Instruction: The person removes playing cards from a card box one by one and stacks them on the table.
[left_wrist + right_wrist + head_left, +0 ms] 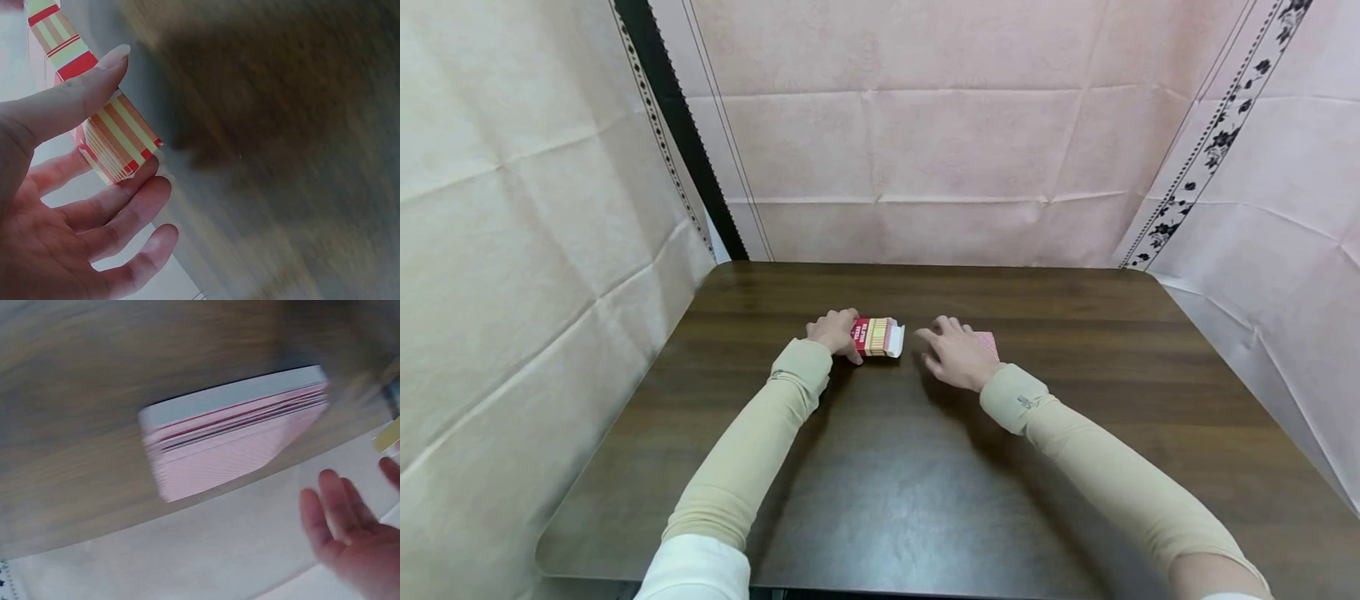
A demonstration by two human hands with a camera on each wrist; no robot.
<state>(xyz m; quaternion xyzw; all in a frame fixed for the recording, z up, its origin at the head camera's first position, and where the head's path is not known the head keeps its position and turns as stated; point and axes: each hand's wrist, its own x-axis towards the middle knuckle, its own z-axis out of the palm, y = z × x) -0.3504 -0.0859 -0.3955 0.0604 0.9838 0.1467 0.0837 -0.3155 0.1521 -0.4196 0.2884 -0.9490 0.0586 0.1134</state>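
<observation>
My left hand (835,332) grips a red and yellow striped playing-card box (877,337) on the far middle of the table. In the left wrist view the thumb lies across the striped side of the card box (122,134), and the fingers are on its other side. A pale flap stands out at the box's right end. My right hand (957,354) has its fingers spread and holds nothing. Just beyond it lies a deck of cards (988,343) with pink patterned backs, partly hidden by the hand. The right wrist view shows the deck (231,440) stacked slightly unevenly, apart from the fingers.
Both hands are over a dark brown wooden table (865,492) with rounded corners. Creased pale cloth (947,150) hangs behind it and at both sides. A black strip (688,133) runs down the cloth at the back left.
</observation>
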